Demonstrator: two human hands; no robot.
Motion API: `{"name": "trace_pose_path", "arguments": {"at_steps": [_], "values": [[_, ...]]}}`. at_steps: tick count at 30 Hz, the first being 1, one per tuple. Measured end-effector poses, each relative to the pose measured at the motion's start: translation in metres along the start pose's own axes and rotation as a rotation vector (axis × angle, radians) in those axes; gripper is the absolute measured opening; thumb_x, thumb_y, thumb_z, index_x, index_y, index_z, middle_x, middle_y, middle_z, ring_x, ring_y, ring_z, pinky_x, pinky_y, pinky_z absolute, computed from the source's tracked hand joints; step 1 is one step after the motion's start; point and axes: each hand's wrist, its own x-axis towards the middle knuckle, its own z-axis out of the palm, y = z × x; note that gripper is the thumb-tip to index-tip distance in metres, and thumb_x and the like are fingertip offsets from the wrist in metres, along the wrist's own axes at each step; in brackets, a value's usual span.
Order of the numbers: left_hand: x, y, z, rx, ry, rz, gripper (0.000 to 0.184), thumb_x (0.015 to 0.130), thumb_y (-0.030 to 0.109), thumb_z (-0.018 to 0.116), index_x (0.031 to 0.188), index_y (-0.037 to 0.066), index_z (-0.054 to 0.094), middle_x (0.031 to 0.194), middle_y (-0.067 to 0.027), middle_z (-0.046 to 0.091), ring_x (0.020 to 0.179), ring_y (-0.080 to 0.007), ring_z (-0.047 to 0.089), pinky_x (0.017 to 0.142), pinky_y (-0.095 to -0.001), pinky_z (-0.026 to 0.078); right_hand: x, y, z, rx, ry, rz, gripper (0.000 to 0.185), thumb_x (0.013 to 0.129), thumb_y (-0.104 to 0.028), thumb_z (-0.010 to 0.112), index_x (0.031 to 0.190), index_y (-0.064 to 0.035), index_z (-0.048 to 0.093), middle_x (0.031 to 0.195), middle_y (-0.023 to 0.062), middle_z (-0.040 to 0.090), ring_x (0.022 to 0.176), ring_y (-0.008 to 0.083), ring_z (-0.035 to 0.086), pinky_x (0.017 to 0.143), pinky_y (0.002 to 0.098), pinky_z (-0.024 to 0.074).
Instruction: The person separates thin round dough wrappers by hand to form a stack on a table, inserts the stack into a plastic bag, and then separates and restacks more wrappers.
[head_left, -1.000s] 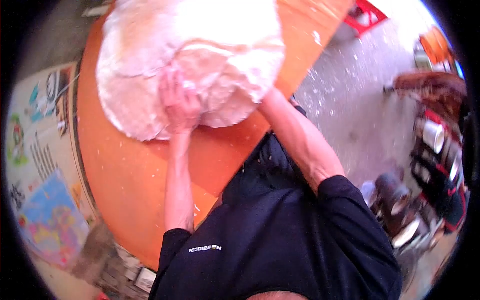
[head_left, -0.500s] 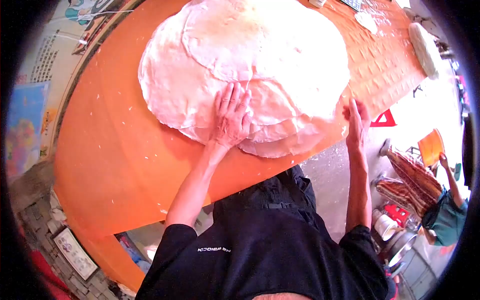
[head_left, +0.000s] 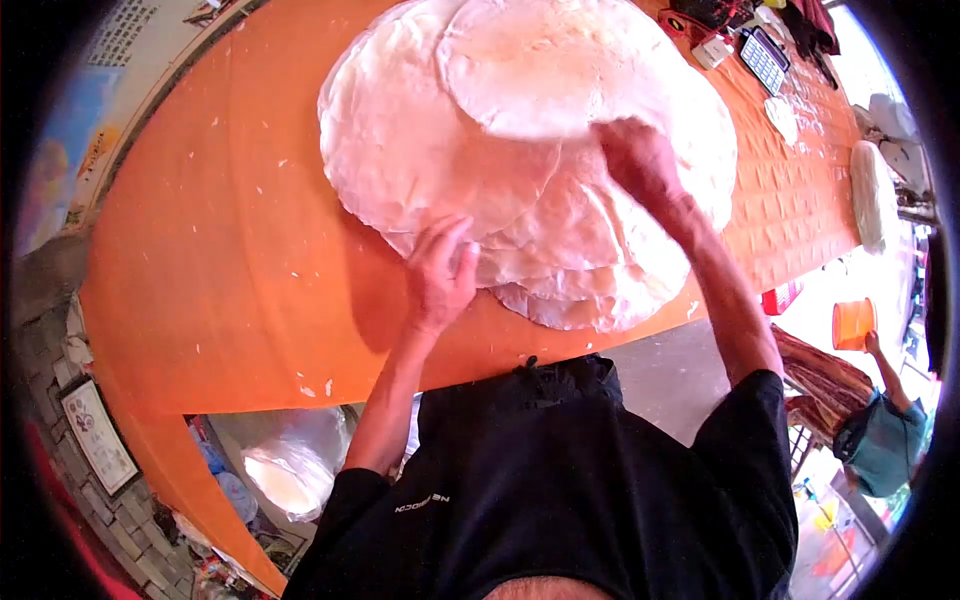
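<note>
A broad stack of thin, pale round flatbreads (head_left: 440, 160) lies on the orange-covered table, its layers uneven along the front. My left hand (head_left: 440, 280) rests at the stack's front left edge, fingers slightly bent and thumb apart. Over the stack, my right hand (head_left: 640, 165) is closed at the lower edge of the top flatbread (head_left: 530, 75), seemingly pinching it. That edge looks blurred, and my knuckles partly hide the grip.
The orange table (head_left: 220, 250) carries a calculator (head_left: 765, 62) at the far right. A pale wrapped roll (head_left: 872, 195) lies at its right end. Below the near edge is a plastic bag (head_left: 295, 465). To the right, another person (head_left: 885, 435) holds an orange bucket (head_left: 853, 325).
My right hand has come from beside the stack's right edge to over its middle and closed. My left hand has slid back toward the front edge. The view has shifted.
</note>
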Motion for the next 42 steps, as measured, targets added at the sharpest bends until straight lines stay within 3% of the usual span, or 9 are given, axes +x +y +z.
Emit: {"name": "trace_pose_path", "arguments": {"at_steps": [5, 7, 11, 17, 19, 22, 24, 28, 42], "values": [[0.013, 0.010, -0.008, -0.587, 0.068, -0.531, 0.022, 0.092, 0.015, 0.059, 0.106, -0.001, 0.062, 0.097, -0.0118, 0.066, 0.089, -0.0181, 0.064, 0.078, -0.0295, 0.052, 0.104, 0.016, -0.137, 0.172, 0.336, -0.005, 0.019, 0.094, -0.014, 0.053, 0.094, -0.0032, 0.069, 0.080, 0.0101, 0.070, 0.074, 0.0199, 0.066, 0.067, 0.0293, 0.0513], [0.021, 0.019, -0.001, -0.898, -0.011, -0.614, 0.028, 0.098, 0.020, 0.049, 0.114, -0.002, 0.057, 0.095, -0.0114, 0.065, 0.088, -0.0186, 0.064, 0.077, -0.0301, 0.052, 0.128, -0.014, -0.206, 1.715, 0.027, 0.276, 0.041, 0.099, -0.033, 0.045, 0.109, 0.0039, 0.059, 0.086, 0.0130, 0.066, 0.075, 0.0194, 0.064, 0.071, 0.0357, 0.0536], [0.038, 0.029, 0.015, -1.333, -0.122, -0.804, 0.051, 0.099, 0.040, 0.038, 0.127, -0.002, 0.045, 0.109, -0.0176, 0.061, 0.099, -0.0283, 0.062, 0.088, -0.0407, 0.050, 0.124, -0.024, -0.260, 0.673, 0.410, 0.005, 0.033, 0.097, -0.022, 0.049, 0.110, 0.0043, 0.063, 0.090, 0.0037, 0.066, 0.080, 0.0148, 0.062, 0.079, 0.0266, 0.0501], [0.051, 0.045, 0.026, -1.855, -0.022, -0.902, 0.051, 0.098, 0.043, 0.039, 0.131, 0.004, 0.045, 0.125, -0.0157, 0.055, 0.118, -0.0330, 0.052, 0.101, -0.0473, 0.041, 0.028, 0.089, -0.187, 0.971, 0.258, 0.826, 0.032, 0.095, -0.024, 0.055, 0.117, -0.0020, 0.065, 0.101, 0.0019, 0.067, 0.085, 0.0072, 0.060, 0.077, 0.0217, 0.0477], [0.048, 0.046, 0.036, -1.972, 0.122, -0.903, 0.046, 0.097, 0.038, 0.039, 0.133, 0.010, 0.048, 0.129, -0.0076, 0.054, 0.121, -0.0301, 0.050, 0.103, -0.0480, 0.040, -0.027, 0.105, -0.116, 0.889, 0.332, 0.714, 0.027, 0.087, -0.024, 0.068, 0.098, 0.0000, 0.071, 0.088, -0.0002, 0.067, 0.078, 0.0076, 0.058, 0.072, 0.0246, 0.0494], [0.041, 0.039, 0.048, -1.746, 0.037, -0.894, 0.047, 0.098, 0.033, 0.036, 0.138, 0.009, 0.042, 0.135, -0.0098, 0.051, 0.124, -0.0246, 0.049, 0.103, -0.0447, 0.041, -0.064, 0.071, -0.078, -0.038, 0.049, 0.707, 0.061, 0.077, -0.037, 0.076, 0.123, -0.0020, 0.056, 0.103, 0.0225, 0.067, 0.090, 0.0317, 0.067, 0.080, 0.0372, 0.0528], [0.035, 0.045, 0.051, -1.746, 0.074, -0.880, 0.048, 0.099, 0.035, 0.035, 0.139, 0.008, 0.041, 0.136, -0.0109, 0.050, 0.124, -0.0244, 0.049, 0.102, -0.0425, 0.042, -0.063, 0.003, -0.069, 0.096, 0.243, 0.468, 0.061, 0.071, -0.034, 0.082, 0.119, -0.0037, 0.059, 0.106, 0.0176, 0.066, 0.096, 0.0333, 0.064, 0.085, 0.0402, 0.0511], [0.048, 0.073, 0.036, -1.796, -0.011, -0.729, 0.059, 0.099, 0.050, 0.036, 0.138, 0.005, 0.038, 0.132, -0.0101, 0.051, 0.122, -0.0232, 0.050, 0.102, -0.0400, 0.042, -0.051, -0.108, -0.086, 0.607, -0.123, 0.168, 0.054, 0.067, -0.014, 0.082, 0.116, -0.0042, 0.062, 0.117, 0.0186, 0.061, 0.111, 0.0314, 0.059, 0.095, 0.0383, 0.0470], [0.054, 0.071, 0.034, -1.724, -0.006, -0.710, 0.058, 0.099, 0.043, 0.038, 0.142, 0.004, 0.035, 0.138, -0.0117, 0.047, 0.126, -0.0268, 0.047, 0.106, -0.0428, 0.036, -0.058, -0.100, -0.089, 0.795, -0.102, 0.339, 0.038, 0.070, -0.024, 0.082, 0.098, -0.0013, 0.068, 0.107, 0.0191, 0.065, 0.101, 0.0336, 0.063, 0.084, 0.0399, 0.0519]]}}
